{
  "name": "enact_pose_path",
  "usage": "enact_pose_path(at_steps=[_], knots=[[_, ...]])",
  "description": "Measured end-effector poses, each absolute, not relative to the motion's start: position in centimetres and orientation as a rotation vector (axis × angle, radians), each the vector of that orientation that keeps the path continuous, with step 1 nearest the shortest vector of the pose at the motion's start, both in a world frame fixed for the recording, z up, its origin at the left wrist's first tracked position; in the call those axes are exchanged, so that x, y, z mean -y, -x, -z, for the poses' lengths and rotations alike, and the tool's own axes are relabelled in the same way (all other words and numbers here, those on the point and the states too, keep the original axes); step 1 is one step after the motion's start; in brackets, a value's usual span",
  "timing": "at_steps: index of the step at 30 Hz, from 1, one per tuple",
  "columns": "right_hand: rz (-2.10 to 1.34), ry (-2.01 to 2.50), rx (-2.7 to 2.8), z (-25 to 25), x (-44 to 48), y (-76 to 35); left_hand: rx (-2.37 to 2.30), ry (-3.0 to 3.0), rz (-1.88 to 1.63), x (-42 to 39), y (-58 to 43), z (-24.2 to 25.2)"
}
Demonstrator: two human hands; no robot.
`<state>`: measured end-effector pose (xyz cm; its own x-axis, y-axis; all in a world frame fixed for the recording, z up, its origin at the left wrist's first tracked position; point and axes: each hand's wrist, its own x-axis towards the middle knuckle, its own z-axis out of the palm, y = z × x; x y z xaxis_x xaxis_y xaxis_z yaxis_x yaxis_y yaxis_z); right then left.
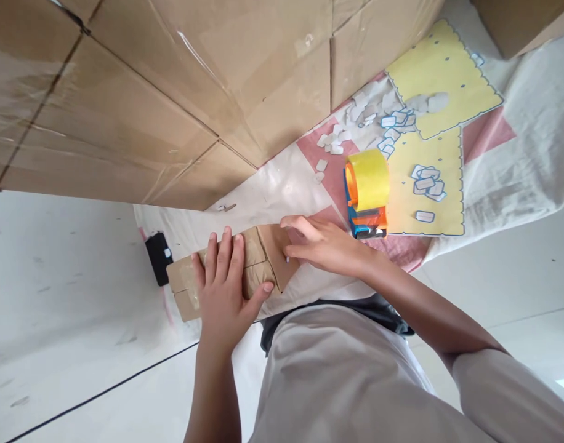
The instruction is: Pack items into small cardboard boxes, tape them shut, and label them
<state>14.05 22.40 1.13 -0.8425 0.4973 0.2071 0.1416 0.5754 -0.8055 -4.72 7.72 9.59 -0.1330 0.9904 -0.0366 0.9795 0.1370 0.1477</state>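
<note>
Seen from my head camera, my left hand point(224, 289) lies flat on the small cardboard box point(255, 245), grip released. The box rests on the white cloth point(273, 184). My right hand point(326, 246) sets loose fingertips on the box's end flap point(275, 258), grasping nothing. The yellow tape dispenser point(367, 194) stands just beside that hand, with the label sheets point(441, 197) beyond.
</note>
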Motion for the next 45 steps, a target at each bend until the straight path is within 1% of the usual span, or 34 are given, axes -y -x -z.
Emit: enact_pose_path(at_steps=[7,9,12,16,18,28,32,36,40,42,45], knots=[[-1.03,0.528,2.409,-0.9,-22.0,-13.5,-2.279,-2.005,-0.157,-7.6,4.4,-9.5],[-1.017,0.675,2.335,-0.5,-21.4,-13.6,-2.283,-2.009,-0.159,-7.6,4.4,-9.5],[-1.159,0.906,2.006,0.3,-19.3,-13.5,-2.295,-2.013,-0.168,-7.6,4.5,-9.4],[-1.501,0.843,1.65,1.2,-15.7,-13.0,-2.307,-2.014,-0.175,-7.6,4.5,-9.3],[-1.577,0.847,1.61,1.3,-14.5,-12.8,-2.306,-2.018,-0.178,-7.6,4.5,-9.3],[-1.726,0.887,1.698,1.2,-10.8,-14.4,-2.331,-2.049,-0.184,-7.6,4.6,-8.7],[-1.65,0.918,1.881,1.2,-12.4,-14.5,-2.313,-2.122,-0.215,-7.1,5.1,-8.3],[-1.549,0.652,2.195,0.3,-16.5,-13.4,-2.228,-2.233,-0.258,-6.6,6.0,-7.5],[-1.46,0.462,2.216,-0.3,-17.8,-13.1,-2.127,-2.307,-0.322,-5.9,6.4,-8.2],[-1.429,0.459,2.153,-0.5,-17.4,-14.1,-2.08,-2.336,-0.415,-5.4,6.1,-9.4],[-1.347,0.577,2.091,-1.1,-16.3,-17.9,-2.004,-2.434,-0.711,-5.2,5.2,-11.8]])
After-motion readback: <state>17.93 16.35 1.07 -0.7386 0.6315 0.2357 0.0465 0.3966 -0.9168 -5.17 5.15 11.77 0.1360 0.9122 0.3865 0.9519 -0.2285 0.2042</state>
